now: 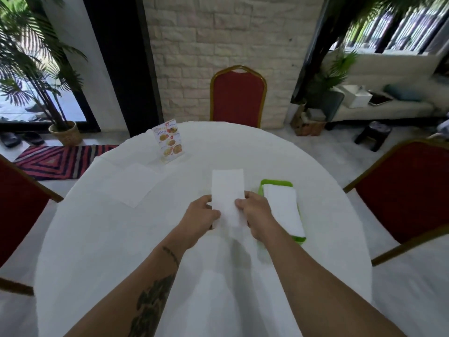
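Both bare forearms reach forward and draw together, the left one marked with dark tattoos. The left hand (201,216) and right hand (257,215) sit level and close, backs up and wrists straight. Each has its thumb and curled fingers pinching one long edge of a folded white napkin (227,190).

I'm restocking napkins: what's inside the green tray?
A stack of folded white napkins fills the green tray; its floor is covered, so the count stays hidden.
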`<state>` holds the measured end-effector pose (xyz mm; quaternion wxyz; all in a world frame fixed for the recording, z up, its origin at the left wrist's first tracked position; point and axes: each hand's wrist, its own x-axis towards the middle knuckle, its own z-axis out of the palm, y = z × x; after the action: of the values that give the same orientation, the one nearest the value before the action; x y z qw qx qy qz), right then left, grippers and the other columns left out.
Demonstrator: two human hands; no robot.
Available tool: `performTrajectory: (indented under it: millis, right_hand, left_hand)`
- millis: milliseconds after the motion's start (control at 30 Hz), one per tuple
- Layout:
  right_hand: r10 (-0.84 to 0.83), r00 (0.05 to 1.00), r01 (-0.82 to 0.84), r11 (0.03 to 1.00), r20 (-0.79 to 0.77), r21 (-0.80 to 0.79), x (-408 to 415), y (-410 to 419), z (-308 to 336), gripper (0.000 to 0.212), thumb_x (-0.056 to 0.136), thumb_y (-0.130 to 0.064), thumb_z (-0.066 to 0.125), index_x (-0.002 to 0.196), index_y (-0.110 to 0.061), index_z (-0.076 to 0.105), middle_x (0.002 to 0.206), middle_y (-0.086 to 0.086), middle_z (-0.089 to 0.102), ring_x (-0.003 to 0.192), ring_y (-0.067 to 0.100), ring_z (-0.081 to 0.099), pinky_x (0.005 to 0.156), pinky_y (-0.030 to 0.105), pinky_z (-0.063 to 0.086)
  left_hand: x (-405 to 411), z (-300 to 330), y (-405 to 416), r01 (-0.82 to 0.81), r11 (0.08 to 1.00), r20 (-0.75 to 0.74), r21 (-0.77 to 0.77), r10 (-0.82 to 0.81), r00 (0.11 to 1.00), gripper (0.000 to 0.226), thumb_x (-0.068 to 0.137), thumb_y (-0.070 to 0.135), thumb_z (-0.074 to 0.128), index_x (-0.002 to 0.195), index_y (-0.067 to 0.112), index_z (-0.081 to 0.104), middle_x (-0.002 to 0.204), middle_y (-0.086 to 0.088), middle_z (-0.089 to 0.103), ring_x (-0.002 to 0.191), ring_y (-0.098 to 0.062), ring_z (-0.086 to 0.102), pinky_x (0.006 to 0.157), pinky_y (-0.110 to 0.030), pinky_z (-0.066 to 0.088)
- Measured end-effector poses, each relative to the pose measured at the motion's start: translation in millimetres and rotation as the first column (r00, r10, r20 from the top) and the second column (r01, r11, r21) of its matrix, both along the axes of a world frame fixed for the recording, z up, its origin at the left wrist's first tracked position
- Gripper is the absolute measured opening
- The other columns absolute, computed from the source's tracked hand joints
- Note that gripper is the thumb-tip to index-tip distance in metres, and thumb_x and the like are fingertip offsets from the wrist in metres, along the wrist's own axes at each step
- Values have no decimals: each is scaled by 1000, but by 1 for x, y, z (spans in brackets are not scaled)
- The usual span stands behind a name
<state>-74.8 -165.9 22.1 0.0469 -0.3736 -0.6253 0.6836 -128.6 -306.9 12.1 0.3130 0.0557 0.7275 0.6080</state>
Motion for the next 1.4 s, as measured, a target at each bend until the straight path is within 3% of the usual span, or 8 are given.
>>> performTrajectory:
  millis: [133, 267, 500, 800, 900, 1000, 1167, 1400]
  right_hand:
    - [31, 999, -25, 977, -23, 214, 22, 44, 21, 26, 81, 2, 55, 82, -18, 70, 86, 2, 73, 81, 24, 68, 71, 32, 55]
    - [25, 997, -49, 931, 72, 361, 37, 87, 16, 24, 75, -1, 54, 83, -17, 70, 85, 3, 72, 82, 26, 67, 70, 34, 53]
    - [34, 985, -99, 913, 168, 395, 58, 127, -10, 21, 76, -2, 53, 91, -9, 66, 80, 0, 64, 72, 19, 57, 53, 24, 39]
    - [80, 971, -175, 883, 226, 435, 63, 142, -23, 51, 73, -11, 54, 124, -11, 52, 117, 8, 60, 102, 29, 59, 77, 31, 46]
    - [109, 951, -273, 739, 291, 616, 67, 147, -24, 61, 76, -17, 58, 135, -12, 44, 125, 8, 48, 114, 30, 51, 84, 35, 47]
    - [212, 905, -426, 453, 370, 783, 72, 147, -23, 62, 82, -25, 57, 140, -15, 40, 137, 5, 41, 122, 27, 42, 94, 38, 42]
    - [434, 692, -658, 50, 577, 752, 82, 147, -40, 61, 86, -54, 35, 135, -19, 46, 151, 3, 36, 140, 24, 28, 108, 48, 26]
    - [460, 613, -729, 16, 642, 684, 78, 153, -47, 58, 98, -35, 35, 152, -19, 25, 164, 2, 17, 150, 19, 13, 116, 56, 13]
  left_hand:
    - [15, 17, 43, 56, 998, -78, -20, -57, 995, 49, 81, -4, 54, 126, 16, 56, 84, -7, 68, 78, -24, 67, 72, -37, 59]
    - [30, 18, 86, 97, 992, -107, -74, -105, 989, 64, 78, 1, 55, 137, 22, 44, 98, -7, 70, 90, -24, 69, 84, -46, 58]
    - [58, 2, 136, 69, 974, -164, -214, -105, 981, 66, 75, 3, 52, 138, 20, 45, 104, 2, 66, 95, -19, 66, 86, -37, 57]
    - [73, -11, 151, -42, 902, -351, -429, -124, 928, 58, 77, -2, 46, 133, 14, 55, 132, -1, 56, 118, -20, 54, 102, -29, 44]
    - [76, -19, 148, -68, 879, -436, -472, -166, 884, 53, 80, 2, 48, 132, 13, 54, 136, -3, 50, 117, -22, 53, 103, -33, 44]
    - [79, -24, 148, -75, 804, -547, -591, -331, 769, 54, 83, 21, 46, 137, 16, 49, 145, 0, 39, 123, -24, 44, 106, -36, 39]
    - [83, -33, 149, -11, 558, -454, -830, -665, 593, 56, 93, 31, 39, 147, 21, 30, 159, 5, 19, 143, -22, 18, 114, -42, 21]
    - [76, -37, 148, 31, 427, -343, -904, -766, 544, 61, 92, 30, 40, 149, 18, 22, 160, 4, 16, 146, -26, 11, 116, -51, 16]
